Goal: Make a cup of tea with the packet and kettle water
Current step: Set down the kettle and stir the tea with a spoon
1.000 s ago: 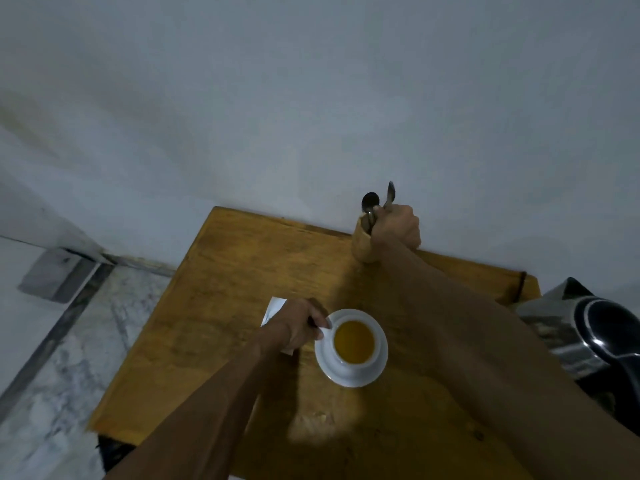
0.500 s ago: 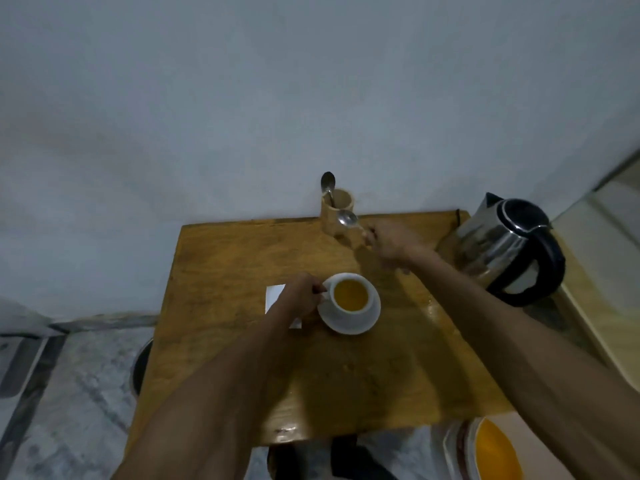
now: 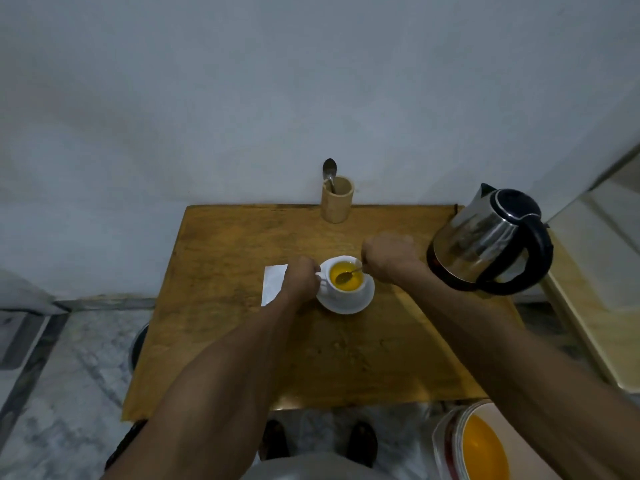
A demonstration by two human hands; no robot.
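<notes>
White ceramic cup (image 3: 341, 285) on matching saucer (image 3: 346, 303), near centre of wooden table (image 3: 225, 306), filled close to rim with yellow-amber tea (image 3: 351, 284). Left hand (image 3: 300, 278) at cup's handle side, fingers curled shut around or against handle; exact grip hidden behind knuckles. Right hand (image 3: 389, 259) just right of cup, fingers pinched closed on handle of spoon (image 3: 348, 274), bowl of spoon dipped in liquid. Judged step: stirring, task nearly complete. White packet (image 3: 273, 284) flat on table just left of cup, partly under left hand; opened or not, cannot tell. Steel kettle (image 3: 485, 240) with black handle at right edge of table, apart from both hands. Wooden holder (image 3: 336, 204) at back edge with second spoon (image 3: 329, 173) standing in it. Handling judgement: cup rigid, brittle, likely hot, glazed and slick; liquid level high, so spill-prone under tilt or fast stirring. Best hold at handle loop, or lift by saucer rim with cup kept level. Spoon light, stiff, thin; fingertip pinch high on handle enough. Cup loose on saucer, may slide if nudged.
</notes>
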